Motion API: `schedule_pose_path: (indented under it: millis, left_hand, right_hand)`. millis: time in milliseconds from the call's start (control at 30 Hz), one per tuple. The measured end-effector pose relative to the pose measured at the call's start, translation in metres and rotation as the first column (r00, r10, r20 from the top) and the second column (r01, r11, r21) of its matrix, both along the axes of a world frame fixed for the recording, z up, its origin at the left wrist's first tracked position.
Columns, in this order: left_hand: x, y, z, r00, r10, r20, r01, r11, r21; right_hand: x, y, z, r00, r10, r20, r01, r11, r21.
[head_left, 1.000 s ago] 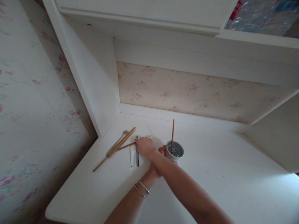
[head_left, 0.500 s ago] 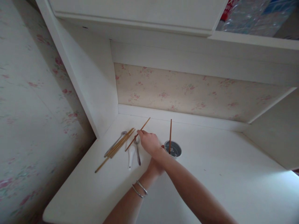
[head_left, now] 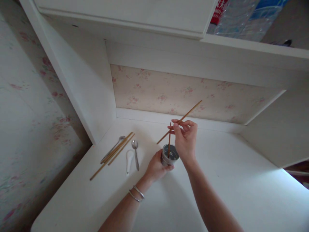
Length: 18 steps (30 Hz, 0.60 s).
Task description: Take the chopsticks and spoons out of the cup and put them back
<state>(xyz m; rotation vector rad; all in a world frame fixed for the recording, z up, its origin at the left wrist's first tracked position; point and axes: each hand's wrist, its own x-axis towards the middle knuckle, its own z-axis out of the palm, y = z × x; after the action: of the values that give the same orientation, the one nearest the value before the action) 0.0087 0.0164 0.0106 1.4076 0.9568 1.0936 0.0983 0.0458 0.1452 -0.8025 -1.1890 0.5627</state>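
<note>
My left hand (head_left: 155, 167), with two bangles at the wrist, is wrapped round a small metal utensil holder (head_left: 169, 156) standing on the white desk (head_left: 217, 193). One chopstick stands upright in the holder. My right hand (head_left: 185, 139) hovers just above the holder and pinches a wooden chopstick (head_left: 180, 121), tilted up to the right. To the left on the desk lie several more chopsticks (head_left: 113, 154), two metal spoons (head_left: 135, 153) and a white ceramic spoon (head_left: 128, 160).
The desk sits in a white alcove with a side panel (head_left: 84, 83) at left and floral wallpaper (head_left: 183, 93) behind. A shelf above at right holds plastic water bottles (head_left: 243, 17). The desk's front edge runs at lower left.
My right hand lifted one chopstick from the pile at left and carried it right, over the holder. The camera view shifted, and my left hand stayed on the holder.
</note>
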Motion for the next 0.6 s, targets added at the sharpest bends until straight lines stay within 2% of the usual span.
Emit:
schedule_pose_path:
  millis: [133, 267, 433, 600]
  left_hand:
    - [-0.002, 0.001, -0.003, 1.0, 0.011, 0.027, -0.011, 1.0, 0.014]
    - [-0.004, 0.002, -0.001, 0.997, -0.044, 0.062, 0.043, 0.999, 0.013]
    - [-0.003, 0.001, 0.005, 0.995, -0.064, 0.081, 0.063, 0.998, 0.009]
    - [-0.001, 0.002, 0.005, 0.997, -0.04, 0.06, 0.039, 0.999, 0.019]
  right_hand:
    - [0.04, 0.005, -0.006, 0.996, -0.089, -0.027, 0.086, 0.991, -0.099]
    - [0.063, 0.009, -0.028, 0.992, -0.127, 0.019, 0.128, 0.954, -0.272]
    - [0.064, 0.006, -0.056, 0.985, -0.057, 0.164, 0.125, 0.891, -0.437]
    - [0.058, 0.006, -0.066, 0.942, -0.014, 0.334, 0.188, 0.848, -0.496]
